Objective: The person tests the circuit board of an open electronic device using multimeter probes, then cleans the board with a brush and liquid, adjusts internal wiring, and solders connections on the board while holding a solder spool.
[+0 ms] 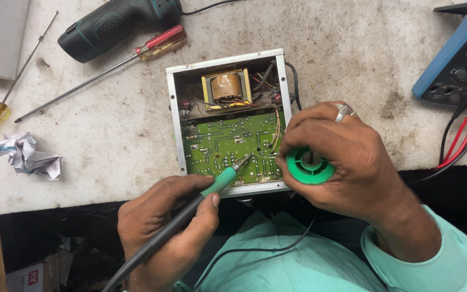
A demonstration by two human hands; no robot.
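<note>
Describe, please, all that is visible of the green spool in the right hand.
The green spool looks like plastic, round, with a flat flange facing the camera and a hollow hub crossed by thin spokes. The right hand grips it, fingers curled over its top and the thumb at its left rim. It is held at the right edge of the open metal case, beside the green circuit board. Its winding is hidden.

Open metal case (pixel 175 108) on the workbench (pixel 109 146): circuit board (pixel 222 146) in its near half, transformer (pixel 226 88) behind. Two screwdrivers (pixel 104 67) and crumpled paper (pixel 28 156) lie left; multimeter (pixel 455 59) far right; drill (pixel 117 24) behind.
</note>
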